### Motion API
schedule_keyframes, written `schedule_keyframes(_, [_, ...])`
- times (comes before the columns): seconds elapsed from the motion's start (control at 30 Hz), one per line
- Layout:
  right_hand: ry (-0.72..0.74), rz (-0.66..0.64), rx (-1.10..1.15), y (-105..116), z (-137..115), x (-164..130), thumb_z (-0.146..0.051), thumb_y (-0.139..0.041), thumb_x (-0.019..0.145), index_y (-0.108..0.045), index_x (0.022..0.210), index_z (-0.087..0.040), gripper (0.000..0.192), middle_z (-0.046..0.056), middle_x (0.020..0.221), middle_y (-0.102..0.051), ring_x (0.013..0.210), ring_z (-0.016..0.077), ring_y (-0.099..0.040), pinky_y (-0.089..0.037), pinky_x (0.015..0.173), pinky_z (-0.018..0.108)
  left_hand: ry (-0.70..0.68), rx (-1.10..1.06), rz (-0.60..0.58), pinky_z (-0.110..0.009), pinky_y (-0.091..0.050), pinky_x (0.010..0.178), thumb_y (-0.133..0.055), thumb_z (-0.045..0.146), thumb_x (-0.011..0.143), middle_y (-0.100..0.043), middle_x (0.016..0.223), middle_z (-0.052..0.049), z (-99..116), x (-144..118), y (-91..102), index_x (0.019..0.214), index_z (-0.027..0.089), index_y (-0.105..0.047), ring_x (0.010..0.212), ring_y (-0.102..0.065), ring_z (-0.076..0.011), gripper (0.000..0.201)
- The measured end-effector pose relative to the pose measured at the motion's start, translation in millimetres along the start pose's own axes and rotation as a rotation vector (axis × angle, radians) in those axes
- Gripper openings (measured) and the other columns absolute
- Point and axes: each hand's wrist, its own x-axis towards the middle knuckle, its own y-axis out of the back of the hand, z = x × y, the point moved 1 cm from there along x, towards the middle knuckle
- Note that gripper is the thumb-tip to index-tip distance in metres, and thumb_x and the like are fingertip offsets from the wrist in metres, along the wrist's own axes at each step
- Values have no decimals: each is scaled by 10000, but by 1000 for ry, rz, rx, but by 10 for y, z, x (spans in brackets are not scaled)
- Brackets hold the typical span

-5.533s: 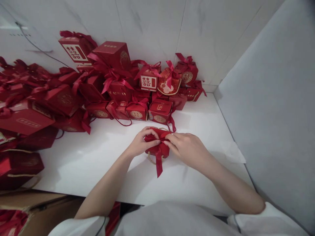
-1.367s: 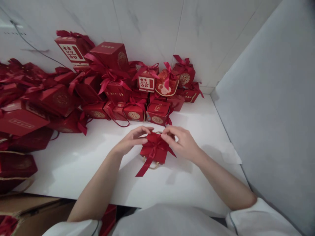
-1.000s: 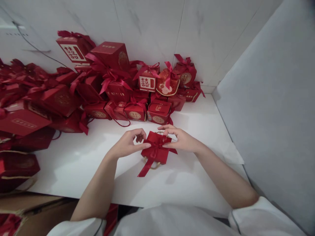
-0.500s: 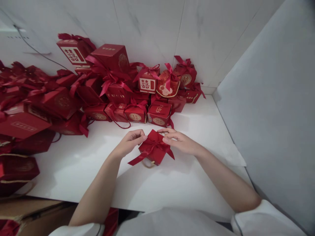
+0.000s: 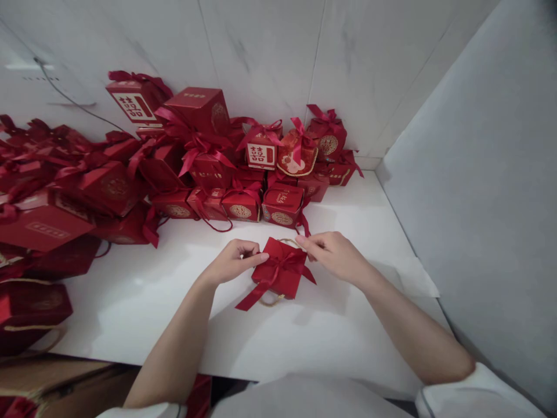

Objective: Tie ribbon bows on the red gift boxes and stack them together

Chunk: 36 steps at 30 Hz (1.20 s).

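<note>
Box: small red gift box (image 5: 281, 273) on the worktop (image 5: 331, 325), in front of the box pile (image 5: 183, 168).
Left hand (image 5: 232, 262): fingertips pinched at the box's left corner.
Right hand (image 5: 335, 255): fingers pinched at the far right corner, probably on ribbon (image 5: 261, 284).
Change: bow now tied; ribbon tail trails toward the left.

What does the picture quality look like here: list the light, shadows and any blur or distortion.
Head view: soft, even light on the white table; faint shadows under the red gift box and both forearms; straight wall lines bow toward the edges; the upper right corner darkens; left hand and right hand are sharp.
</note>
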Motion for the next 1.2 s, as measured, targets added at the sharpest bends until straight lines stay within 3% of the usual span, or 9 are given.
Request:
schedule_keyframes(0.1, [-88,-139,39,-14,-10,-33,-726,-380,901,-491,482,-199,682,7,511,-543,498,151,-506,-376,580,305,18,-83,-49,-247,-226,519,-656,443,835,-322,550,46,14,2,-11,566,166,-391,544,-285,-81,469])
schedule_keyframes(0.23, [-85,-110,101,-61,4,17,-747,-429,869,-510,485,-197,675,-6,474,-518,475,138,-486,-358,562,293,26,-139,-105,-249,-251,540,-675,433,826,-378,554,38,38,5,-21,557,154,-431,557,-322,-83,458])
schedule_keyframes(0.43, [-135,-206,235,-63,42,99,-750,-382,884,-560,448,-186,734,-13,398,-444,429,116,-445,-368,572,283,29,-177,-102,-251,-265,549,-696,426,816,-383,564,37,-9,19,-22,571,148,-467,558,-337,-83,435])
schedule_keyframes(0.7, [102,-300,285,-70,68,80,-562,-500,922,-570,608,-182,499,-67,495,-363,470,92,-317,-263,505,253,13,-185,-70,-236,-302,560,-631,437,868,-428,588,29,7,21,21,595,151,-465,572,-368,-88,428])
schedule_keyframes(0.83, [182,-313,321,-18,49,76,-478,-509,944,-555,678,-181,402,-60,586,-413,546,94,-356,-286,547,241,12,-151,-30,-228,-251,529,-588,442,895,-323,571,48,19,11,65,588,160,-403,542,-278,-77,456])
schedule_keyframes(0.9, [206,-313,316,-17,59,93,-447,-491,959,-558,688,-179,387,-51,609,-459,568,97,-390,-305,571,240,9,-145,-24,-228,-258,532,-568,452,905,-338,568,46,-3,14,83,588,162,-399,541,-292,-79,462])
schedule_keyframes(1.03, [223,-271,291,-73,108,139,-427,-479,965,-544,664,-178,395,-46,600,-460,572,103,-402,-305,576,244,11,-123,-14,-230,-310,566,-556,469,908,-437,586,28,-70,40,110,605,157,-452,569,-378,-91,447])
schedule_keyframes(1.2, [256,-179,255,-159,149,163,-388,-475,961,-479,633,-183,387,-49,601,-394,585,107,-365,-274,572,252,4,-125,-32,-223,-336,589,-566,474,906,-457,604,28,-126,64,144,634,153,-478,588,-413,-93,429])
